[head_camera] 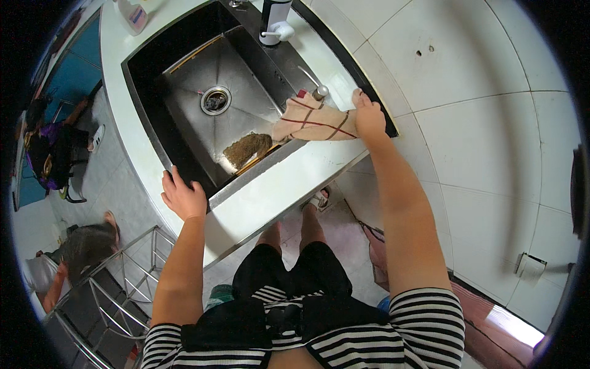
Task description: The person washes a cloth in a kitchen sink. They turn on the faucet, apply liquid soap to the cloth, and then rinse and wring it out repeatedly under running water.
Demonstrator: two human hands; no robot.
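My right hand (pixel 370 120) grips one end of a beige checked cloth (pixel 322 122). The cloth stretches left over the right front corner of the sink, and its far end hangs over the basin. My left hand (pixel 185 196) rests on the sink's left front corner, fingers apart and holding nothing; the fingertips touch the rim. The dark stainless steel sink (pixel 258 182) is set in a white countertop (pixel 258 217). A brown scouring pad or mesh scrubber (pixel 247 150) lies at the front of the basin, close to the cloth.
The drain (pixel 215 100) sits mid-basin. Behind the cloth stands a small metal spout (pixel 321 90); a white-and-black faucet (pixel 275 27) is farther back. A spray bottle (pixel 131 17) stands at far left. Two people are left of the counter, near a metal rack (pixel 124 281). Tiled wall (pixel 479 138) borders the right.
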